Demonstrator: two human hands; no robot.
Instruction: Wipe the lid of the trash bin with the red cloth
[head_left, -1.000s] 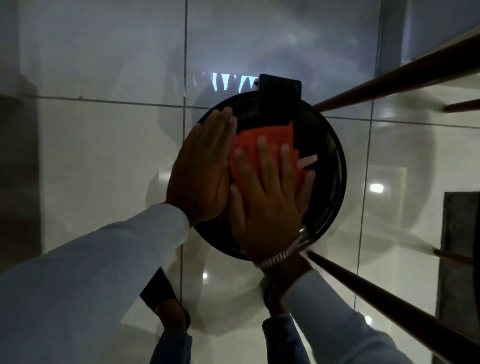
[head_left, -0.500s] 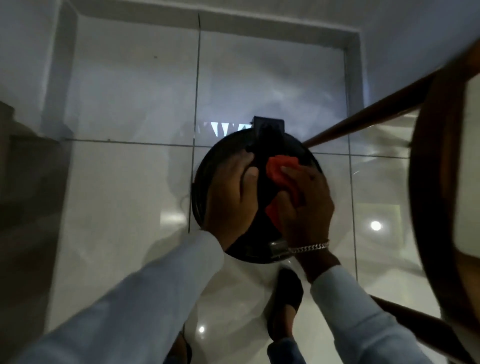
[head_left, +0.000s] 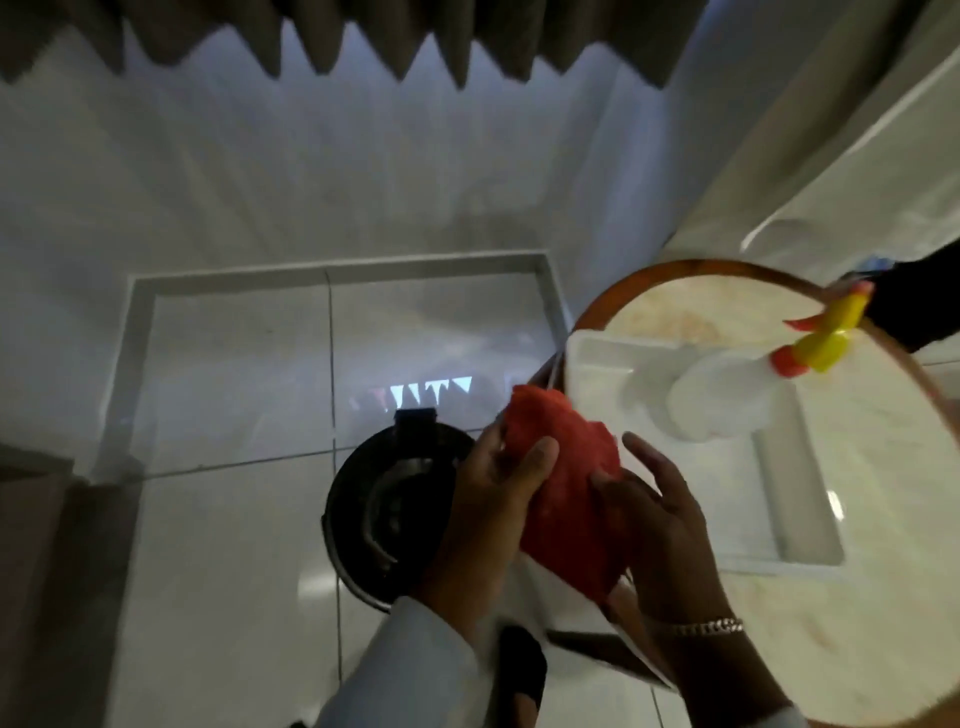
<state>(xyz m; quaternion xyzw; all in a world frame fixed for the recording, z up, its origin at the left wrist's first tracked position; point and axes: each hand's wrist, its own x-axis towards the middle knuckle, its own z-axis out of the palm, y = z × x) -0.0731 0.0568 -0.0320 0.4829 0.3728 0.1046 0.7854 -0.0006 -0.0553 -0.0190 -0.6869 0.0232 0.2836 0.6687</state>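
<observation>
The black round trash bin lid (head_left: 387, 499) lies below on the white tiled floor, left of my hands, with its hinge block at the far edge. I hold the bunched red cloth (head_left: 566, 483) in the air between both hands, above and to the right of the bin. My left hand (head_left: 488, 499) grips the cloth's left side with the thumb over it. My right hand (head_left: 660, 514) holds its right and lower side, a bracelet on the wrist. Neither hand touches the lid.
A round table (head_left: 883, 571) with a wooden rim stands at the right, bearing a white tray (head_left: 779, 519) with a spray bottle (head_left: 737, 389) that has a yellow and red nozzle. A dark sleeve of another person (head_left: 914, 306) reaches in at far right. My shoe (head_left: 519, 670) is on the floor.
Both hands lifted off the lid and rose with the cloth toward the right. The view pulled up and back, bringing the table, tray and spray bottle into view.
</observation>
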